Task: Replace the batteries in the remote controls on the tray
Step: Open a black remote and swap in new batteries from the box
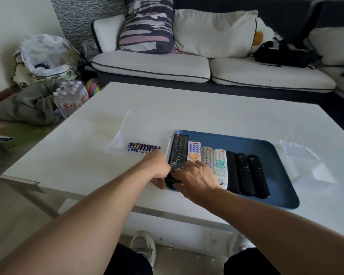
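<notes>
A blue tray [266,147] on the white table holds several remotes side by side. Leftmost lies a long black remote [178,151]; both hands grip its near end. My left hand [157,167] holds it from the left edge, and my right hand [195,179] covers it from the right. Beside it lie a white remote with blue buttons [194,150], a grey remote [207,155], a white remote with teal buttons [220,165] and three black remotes [244,173]. A clear box [119,141] left of the tray holds a row of blue batteries [142,147].
Another clear open box [308,165] sits right of the tray. The white table [207,108] stretches toward a white sofa [187,66] with cushions. Bags, a pack of water bottles [70,96] and clothes lie on the floor at the left.
</notes>
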`<action>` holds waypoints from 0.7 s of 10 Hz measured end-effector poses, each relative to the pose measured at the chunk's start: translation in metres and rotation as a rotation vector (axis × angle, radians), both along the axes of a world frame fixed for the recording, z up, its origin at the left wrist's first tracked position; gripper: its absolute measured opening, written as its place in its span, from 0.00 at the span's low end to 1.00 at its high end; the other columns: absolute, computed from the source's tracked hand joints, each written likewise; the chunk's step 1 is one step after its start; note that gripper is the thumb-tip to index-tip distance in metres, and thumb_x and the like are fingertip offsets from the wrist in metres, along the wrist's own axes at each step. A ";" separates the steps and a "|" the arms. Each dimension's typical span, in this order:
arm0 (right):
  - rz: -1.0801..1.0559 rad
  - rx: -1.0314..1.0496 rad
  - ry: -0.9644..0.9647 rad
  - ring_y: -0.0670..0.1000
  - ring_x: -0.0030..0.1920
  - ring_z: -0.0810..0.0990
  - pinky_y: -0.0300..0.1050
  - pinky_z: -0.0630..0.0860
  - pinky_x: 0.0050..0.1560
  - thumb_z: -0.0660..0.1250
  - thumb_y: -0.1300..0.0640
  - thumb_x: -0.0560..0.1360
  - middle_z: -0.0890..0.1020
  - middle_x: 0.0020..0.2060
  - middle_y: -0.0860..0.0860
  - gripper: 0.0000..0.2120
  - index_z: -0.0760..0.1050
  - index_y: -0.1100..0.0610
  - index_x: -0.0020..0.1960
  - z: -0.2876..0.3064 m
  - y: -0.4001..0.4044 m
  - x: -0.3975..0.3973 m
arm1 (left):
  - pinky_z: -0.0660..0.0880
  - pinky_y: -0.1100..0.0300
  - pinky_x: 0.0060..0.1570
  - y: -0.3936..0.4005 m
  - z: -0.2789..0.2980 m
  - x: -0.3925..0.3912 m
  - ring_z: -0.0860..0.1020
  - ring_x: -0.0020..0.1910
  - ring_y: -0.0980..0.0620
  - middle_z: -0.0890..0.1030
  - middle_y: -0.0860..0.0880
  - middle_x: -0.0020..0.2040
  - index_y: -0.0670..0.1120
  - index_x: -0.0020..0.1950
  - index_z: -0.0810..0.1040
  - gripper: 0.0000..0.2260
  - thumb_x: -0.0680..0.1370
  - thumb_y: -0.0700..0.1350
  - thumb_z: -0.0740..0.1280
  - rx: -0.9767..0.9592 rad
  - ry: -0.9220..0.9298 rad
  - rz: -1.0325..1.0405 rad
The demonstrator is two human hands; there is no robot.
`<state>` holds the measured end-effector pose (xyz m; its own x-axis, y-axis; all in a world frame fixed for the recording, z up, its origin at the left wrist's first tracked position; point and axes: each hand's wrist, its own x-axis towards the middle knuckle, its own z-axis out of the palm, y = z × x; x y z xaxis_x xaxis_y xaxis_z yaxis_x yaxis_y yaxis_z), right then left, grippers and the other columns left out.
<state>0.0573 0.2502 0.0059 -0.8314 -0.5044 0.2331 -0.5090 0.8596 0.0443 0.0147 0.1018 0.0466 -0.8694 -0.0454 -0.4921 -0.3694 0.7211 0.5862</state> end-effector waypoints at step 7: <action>-0.162 0.084 -0.550 0.54 0.75 0.60 0.55 0.55 0.75 0.62 0.26 0.71 0.70 0.73 0.48 0.38 0.64 0.42 0.76 0.037 0.049 -0.016 | 0.75 0.60 0.33 0.013 -0.004 0.001 0.83 0.42 0.50 0.73 0.51 0.71 0.60 0.79 0.61 0.30 0.79 0.47 0.64 -0.337 0.213 -0.400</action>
